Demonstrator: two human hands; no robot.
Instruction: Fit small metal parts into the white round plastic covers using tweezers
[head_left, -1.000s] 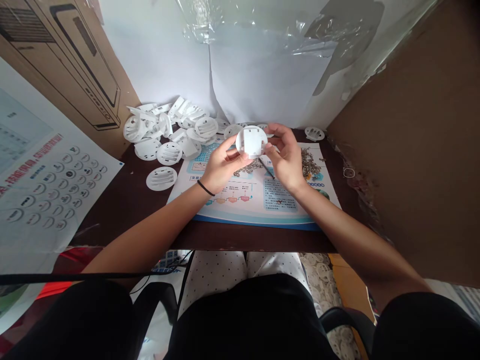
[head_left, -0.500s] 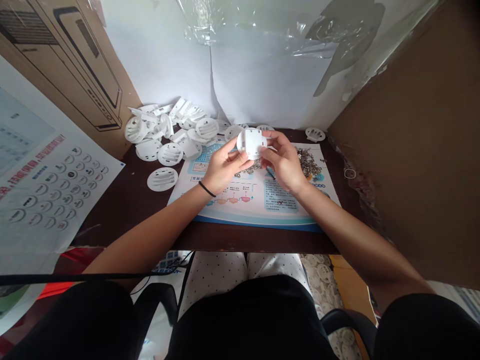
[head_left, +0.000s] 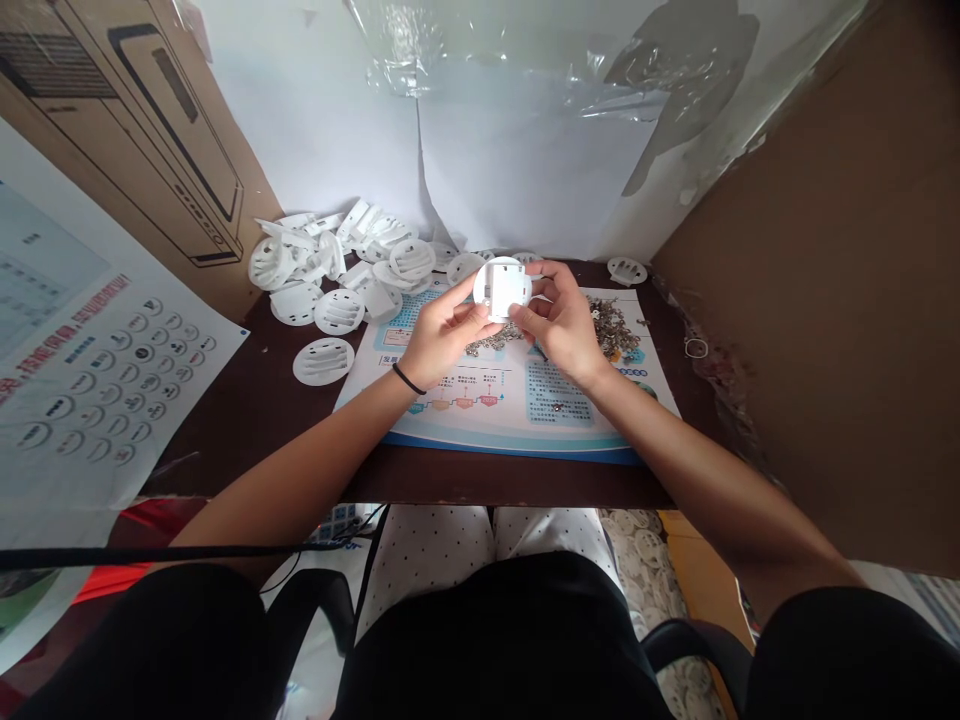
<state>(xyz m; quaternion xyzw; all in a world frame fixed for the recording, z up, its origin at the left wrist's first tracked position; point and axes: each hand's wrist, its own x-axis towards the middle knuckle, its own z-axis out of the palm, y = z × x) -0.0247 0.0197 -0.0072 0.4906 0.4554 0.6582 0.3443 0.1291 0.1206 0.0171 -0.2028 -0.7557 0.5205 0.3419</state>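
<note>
A round white plastic part (head_left: 505,288) with a raised square block is held up between both hands above the printed sheet. My left hand (head_left: 442,335) grips its left and lower edge with thumb and fingers; a black band circles that wrist. On the other side, my right hand (head_left: 561,322) pinches the part, thumb at its lower right and index finger at its upper right. Small metal pieces (head_left: 616,328) lie heaped on the sheet behind and right of my hands, and others (head_left: 491,340) lie below the held part.
White round parts (head_left: 337,250) are piled at the back left, with one lone disc (head_left: 324,361) nearer me. Another (head_left: 627,271) lies at the back right. Printed paper (head_left: 465,432) covers the table's middle. Cardboard (head_left: 832,280) walls the right side, and a carton (head_left: 142,120) stands left.
The white part has turned slightly between my hands, showing more of its round rim on the right. My right thumb has shifted a little left and down along it.
</note>
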